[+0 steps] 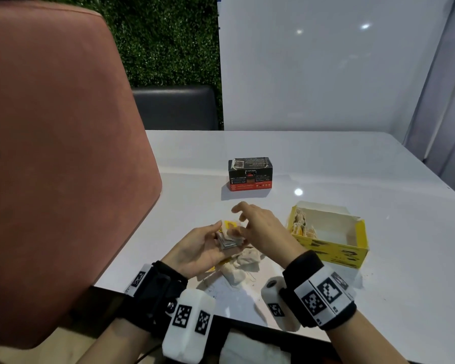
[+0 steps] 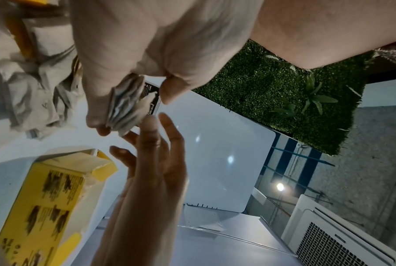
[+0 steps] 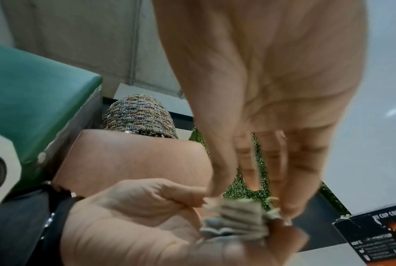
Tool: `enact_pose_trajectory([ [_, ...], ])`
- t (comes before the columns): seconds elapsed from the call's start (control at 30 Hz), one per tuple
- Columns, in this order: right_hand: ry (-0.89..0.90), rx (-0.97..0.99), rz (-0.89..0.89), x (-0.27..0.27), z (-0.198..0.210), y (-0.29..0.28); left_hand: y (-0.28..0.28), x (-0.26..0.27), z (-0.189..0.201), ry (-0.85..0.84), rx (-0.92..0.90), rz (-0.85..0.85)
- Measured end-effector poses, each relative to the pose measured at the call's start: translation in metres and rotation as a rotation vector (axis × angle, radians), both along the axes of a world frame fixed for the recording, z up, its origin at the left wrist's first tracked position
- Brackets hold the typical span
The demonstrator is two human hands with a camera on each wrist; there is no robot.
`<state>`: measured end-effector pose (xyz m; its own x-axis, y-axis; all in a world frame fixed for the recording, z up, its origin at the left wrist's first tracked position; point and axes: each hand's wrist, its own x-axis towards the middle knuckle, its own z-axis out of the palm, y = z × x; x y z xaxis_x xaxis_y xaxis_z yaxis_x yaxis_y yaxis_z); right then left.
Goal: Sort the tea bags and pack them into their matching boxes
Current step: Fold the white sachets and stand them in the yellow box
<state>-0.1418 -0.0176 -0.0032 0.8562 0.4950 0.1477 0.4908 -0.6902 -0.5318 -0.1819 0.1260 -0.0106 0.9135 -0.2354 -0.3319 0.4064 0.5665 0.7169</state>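
Grey paper tea bags (image 1: 228, 241) are held as a small stack in the left hand (image 1: 198, 249), with the thumb and the curled fingers closed around it, just above the white table (image 1: 326, 164). The right hand (image 1: 258, 224) is placed over the stack; its fingertips (image 3: 288, 214) touch the top edge of the bags, but whether one bag is already pinched cannot be told, because the wrist view is blurred.

The step in hand seems to be the squaring of the stack, or the taking of one bag from it. For this to be done well, the stack should be kept flat and pressed lightly, so that the thin paper is not torn and the strings are not tangled. Only bags of one kind should be kept together, and it should be checked that the grey bags belong to the black box (image 1: 250, 174) before they are carried there.

That box stands farther back on the table and appears closed, so it would probably need to be opened first. The yellow box (image 1: 329, 243) stands open to the right, with some pale bags already packed at its left end. A loose heap of pale bags (image 1: 241, 266) with yellow tags lies under the hands, and it could be disturbed by the wrists. A pink chair back (image 1: 58, 153) fills the left of the head view.
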Motion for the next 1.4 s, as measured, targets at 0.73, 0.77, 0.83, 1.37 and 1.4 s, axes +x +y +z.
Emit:
enact_pose_trajectory([
  [0.73, -0.013, -0.018, 0.124, 0.023, 0.016, -0.004, 0.034, 0.002, 0.005, 0.049, 0.154, 0.162],
  [0.77, 0.034, -0.190, 0.118, 0.025, 0.010, -0.004, 0.038, 0.001, 0.003, 0.040, 0.176, 0.177],
  [0.83, 0.106, -0.513, 0.113, 0.020, -0.006, 0.001, 0.043, 0.000, 0.001, 0.033, 0.207, 0.193],
  [1.37, -0.051, -0.663, 0.082, -0.003, -0.046, 0.009, 0.049, -0.005, -0.017, -0.026, 0.387, 0.107],
  [1.4, -0.045, -0.636, 0.086, -0.001, -0.044, 0.005, 0.049, -0.006, -0.020, -0.101, 0.510, 0.069],
])
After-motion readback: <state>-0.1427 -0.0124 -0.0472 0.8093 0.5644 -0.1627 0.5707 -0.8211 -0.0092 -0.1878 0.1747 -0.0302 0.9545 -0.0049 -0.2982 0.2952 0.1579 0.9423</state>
